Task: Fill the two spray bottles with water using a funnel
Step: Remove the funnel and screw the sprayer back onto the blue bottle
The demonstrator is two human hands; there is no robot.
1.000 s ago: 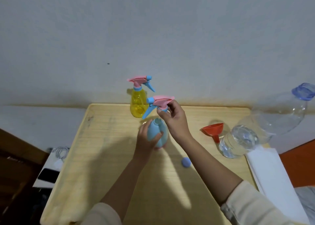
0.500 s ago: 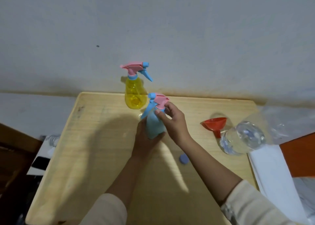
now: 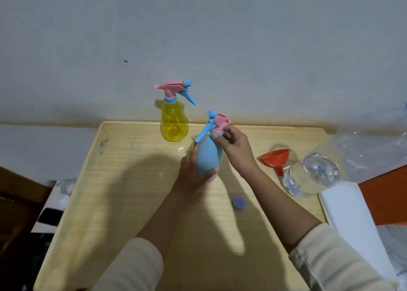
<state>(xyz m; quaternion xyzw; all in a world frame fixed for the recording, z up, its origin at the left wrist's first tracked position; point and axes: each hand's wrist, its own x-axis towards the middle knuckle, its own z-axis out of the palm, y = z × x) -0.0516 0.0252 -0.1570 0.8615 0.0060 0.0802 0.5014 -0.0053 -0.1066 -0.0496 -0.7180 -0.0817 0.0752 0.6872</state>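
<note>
A blue spray bottle stands near the middle of the wooden table. My left hand grips its body from the left. My right hand pinches its pink and blue spray head at the neck. A yellow spray bottle with its own pink and blue head stands at the table's back edge. An orange funnel lies to the right of my right hand. A large clear water bottle lies on its side past the funnel.
A small blue cap lies on the table below my right wrist. White paper sits at the right edge. The wall rises just behind the table. A cable and a dark device lie on the floor at left.
The spray head went from held above the blue bottle down onto its neck and has turned, its trigger now pointing left and down. My left hand stays on the bottle.
</note>
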